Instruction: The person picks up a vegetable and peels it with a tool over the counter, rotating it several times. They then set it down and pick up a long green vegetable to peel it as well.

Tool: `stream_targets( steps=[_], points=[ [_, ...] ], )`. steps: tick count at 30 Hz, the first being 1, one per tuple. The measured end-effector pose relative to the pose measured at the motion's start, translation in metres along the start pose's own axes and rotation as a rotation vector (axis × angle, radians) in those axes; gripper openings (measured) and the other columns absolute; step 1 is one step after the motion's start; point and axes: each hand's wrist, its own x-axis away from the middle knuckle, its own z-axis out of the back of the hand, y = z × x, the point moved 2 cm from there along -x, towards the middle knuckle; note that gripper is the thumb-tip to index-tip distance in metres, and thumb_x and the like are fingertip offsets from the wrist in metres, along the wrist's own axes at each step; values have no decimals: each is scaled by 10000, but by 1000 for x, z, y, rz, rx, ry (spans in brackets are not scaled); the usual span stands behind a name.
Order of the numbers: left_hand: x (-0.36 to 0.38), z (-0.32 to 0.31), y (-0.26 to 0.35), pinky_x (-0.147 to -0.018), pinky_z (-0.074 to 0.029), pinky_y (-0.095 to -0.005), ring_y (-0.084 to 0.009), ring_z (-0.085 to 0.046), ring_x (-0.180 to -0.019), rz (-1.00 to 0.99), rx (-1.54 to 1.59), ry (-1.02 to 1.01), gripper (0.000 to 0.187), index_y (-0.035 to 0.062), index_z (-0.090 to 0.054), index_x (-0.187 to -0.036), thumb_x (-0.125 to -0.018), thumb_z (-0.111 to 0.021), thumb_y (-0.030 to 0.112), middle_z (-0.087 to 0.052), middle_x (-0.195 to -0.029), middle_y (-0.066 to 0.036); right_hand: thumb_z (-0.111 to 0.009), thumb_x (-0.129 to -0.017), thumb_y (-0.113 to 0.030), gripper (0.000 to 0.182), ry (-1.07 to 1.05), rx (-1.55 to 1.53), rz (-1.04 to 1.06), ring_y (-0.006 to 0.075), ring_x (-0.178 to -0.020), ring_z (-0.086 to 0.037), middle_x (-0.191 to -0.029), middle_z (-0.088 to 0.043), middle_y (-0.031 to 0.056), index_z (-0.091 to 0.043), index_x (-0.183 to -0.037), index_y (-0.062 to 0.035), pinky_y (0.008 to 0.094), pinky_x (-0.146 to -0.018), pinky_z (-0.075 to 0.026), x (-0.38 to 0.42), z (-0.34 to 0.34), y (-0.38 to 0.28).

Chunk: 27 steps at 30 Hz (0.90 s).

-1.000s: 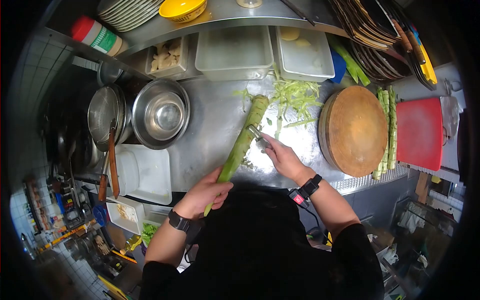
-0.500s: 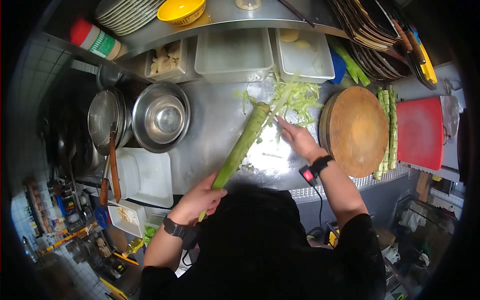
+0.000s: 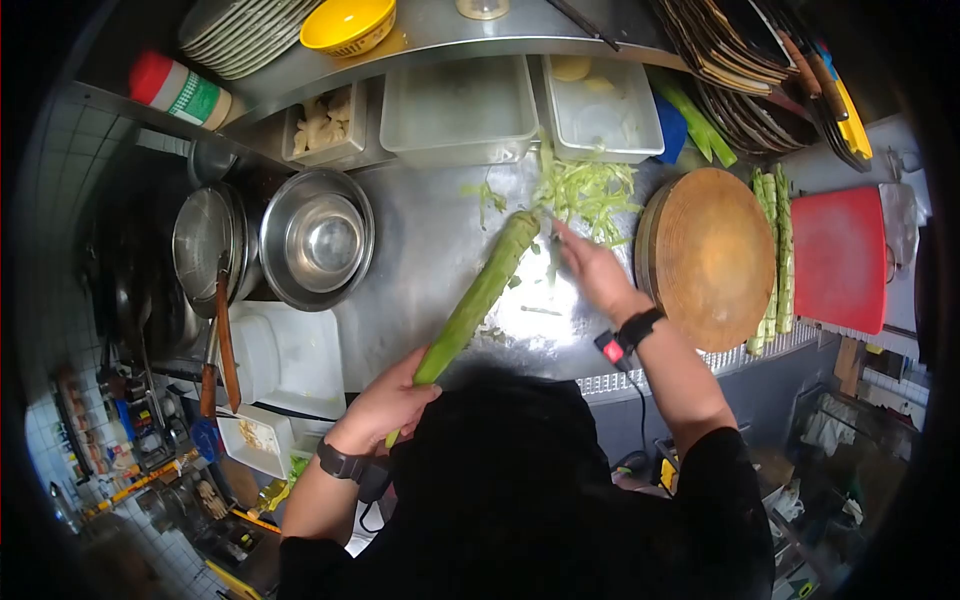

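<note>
My left hand [image 3: 390,400] is wrapped round the lower end of a long celtuce stem [image 3: 483,290], which slants up and away over the steel worktop. The stem's pale cut end points toward a loose heap of light green peelings [image 3: 590,200]. My right hand [image 3: 597,270] is closed beside that far end, its fingers pointing at the stem. Whatever those fingers grip is thin, blurred and mostly hidden. A few small scraps of peel lie on the worktop [image 3: 400,240] under the stem.
To the right stands a round wooden chopping block [image 3: 712,260], with more celtuce stems [image 3: 780,250] and a red board [image 3: 838,260] beyond. Nested steel bowls [image 3: 318,238] and strainers [image 3: 203,240] sit left. Plastic tubs [image 3: 460,110] line the back beneath a shelf [image 3: 420,42].
The long strip of peel at the stem's far end has come away toward the heap. My right hand has shifted slightly; my left hand still holds the stem.
</note>
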Motion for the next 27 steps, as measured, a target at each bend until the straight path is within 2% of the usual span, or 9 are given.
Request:
stream_targets(
  steps=[3, 5, 7, 9, 11, 14, 21, 23, 27],
  points=[
    [-1, 0, 0, -430, -392, -248, -62, -444, -477, -7, -63, 28, 667, 64, -358, -1622, -997, -586, 20, -479, -668, 40, -569, -1032, -65, 514, 3, -344, 349, 361, -870, -716, -1020, -722, 185, -533, -1543, -103, 447, -783, -592, 26, -16, -62],
    [1, -3, 3, -429, -394, -249, -64, -445, -471, -8, -97, 49, 662, 64, -361, -1621, -1000, -587, 26, -482, -669, 42, -614, -1009, -102, 529, -377, -110, 422, 338, -855, -706, -926, -690, 186, -555, -1535, -111, 453, -769, -579, 44, -11, -101],
    [3, -4, 5, -427, -396, -250, -65, -445, -466, -9, -133, 65, 657, 65, -363, -1619, -1003, -589, 32, -486, -670, 43, -620, -1013, -111, 551, -374, -82, 496, 328, -823, -711, -882, -686, 183, -528, -1556, -128, 446, -760, -584, 50, -19, -102],
    [4, -3, 4, -426, -396, -249, -64, -439, -456, 26, -183, 73, 660, 72, -362, -1624, -1007, -595, 42, -490, -675, 44, -613, -1026, -114, 577, -316, -784, -557, 347, -778, -715, -882, -699, 191, -480, -1586, -154, 454, -730, -590, 27, -53, -1],
    [6, -4, 0, -427, -397, -251, -64, -441, -458, 22, -124, 41, 667, 78, -359, -1629, -1007, -597, 45, -488, -674, 44, -613, -1043, -148, 577, -116, -15, -252, 385, -812, -719, -931, -714, 228, -452, -1596, -172, 472, -751, -592, -8, 1, 40],
    [6, 2, -1, -431, -397, -251, -62, -438, -467, 9, -34, -10, 680, 91, -353, -1637, -1005, -599, 45, -477, -672, 49, -609, -1047, -150, 549, 64, 144, 33, 412, -811, -709, -964, -712, 252, -467, -1577, -159, 489, -769, -588, -4, 4, 27],
    [3, -2, -12, -431, -379, -243, -50, -394, -504, 27, 253, -20, 746, 154, -293, -1668, -1002, -596, 6, -402, -664, 59, -637, -1034, -104, 511, 17, -247, 25, 432, -946, -717, -1074, -723, 266, -530, -1534, -106, 474, -819, -580, 44, -21, -52],
    [-5, 0, -22, -433, -371, -236, -49, -402, -513, -8, 359, -86, 763, 163, -293, -1664, -989, -603, -12, -426, -700, 49, -649, -1020, -82, 498, 108, -318, 305, 425, -945, -721, -1123, -728, 236, -559, -1510, -94, 464, -824, -593, 58, -32, -77],
    [-7, -9, -23, -433, -346, -218, -50, -414, -531, -29, 565, -186, 798, 185, -303, -1644, -952, -613, -65, -481, -813, 23, -648, -1002, -115, 533, -265, -202, 408, 321, -673, -673, -806, -634, 125, -573, -1524, -192, 463, -677, -582, 81, -24, -135]
  ],
)
